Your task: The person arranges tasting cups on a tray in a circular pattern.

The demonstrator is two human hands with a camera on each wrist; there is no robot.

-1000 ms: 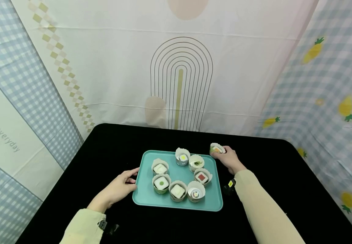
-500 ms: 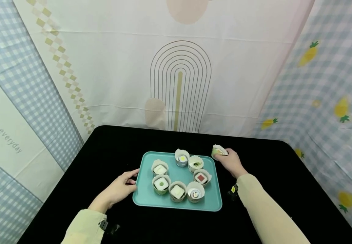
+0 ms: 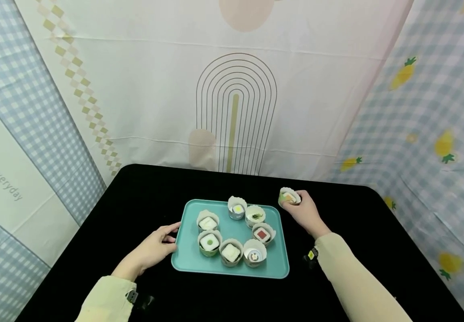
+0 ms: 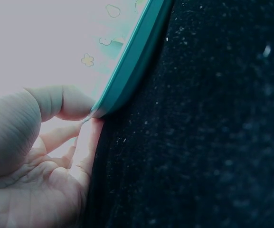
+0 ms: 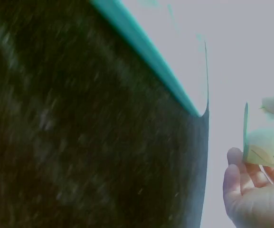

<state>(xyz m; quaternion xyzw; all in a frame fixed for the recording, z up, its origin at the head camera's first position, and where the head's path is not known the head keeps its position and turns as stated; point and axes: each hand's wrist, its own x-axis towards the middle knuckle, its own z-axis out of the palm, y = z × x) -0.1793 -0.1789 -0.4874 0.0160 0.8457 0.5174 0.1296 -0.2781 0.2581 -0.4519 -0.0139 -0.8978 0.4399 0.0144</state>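
Note:
My right hand (image 3: 306, 215) holds a paper muffin cup (image 3: 283, 196) just past the tray's far right corner. Inside that cup sits a white piece with an orange centre, and a cartoon print (image 5: 265, 137) shows on its wall in the right wrist view. Thumb and fingertips of my left hand (image 3: 151, 248) pinch the left rim of a teal tray (image 3: 184, 258). In the left wrist view, the tray rim (image 4: 127, 61) runs up from those fingertips. Several more cups stand in a ring on the tray, among them one with a red-centred white piece (image 3: 262, 235) and one with a green-dotted piece (image 3: 209, 242).
Black cloth (image 3: 216, 297) covers the table under the tray. A pale curtain (image 3: 155, 103) hangs behind its far edge, with checked curtains (image 3: 393, 156) at the sides. Small dark devices are strapped at both wrists.
My right hand, still gripping its cup, has shifted slightly to the right, away from the tray. The left hand keeps its place at the rim, and the head view has moved a little.

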